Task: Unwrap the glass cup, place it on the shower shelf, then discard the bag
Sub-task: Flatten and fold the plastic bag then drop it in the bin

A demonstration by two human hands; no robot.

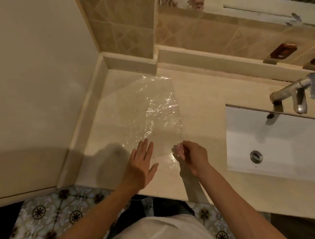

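A clear, crinkled plastic bag (152, 112) lies spread flat on the beige counter (203, 101), reaching from the back corner toward the front edge. My left hand (142, 164) is flat with fingers apart, its fingertips resting on the bag's near left edge. My right hand (191, 157) has its fingers curled, pinching the bag's near right corner, which lifts slightly. No glass cup shows in this view.
A white rectangular sink (276, 139) is set in the counter to the right, with a metal faucet (297, 92) behind it. A mirror (239, 27) and tiled wall (121, 25) rise at the back. Patterned floor tiles (48, 218) lie below the counter's front edge.
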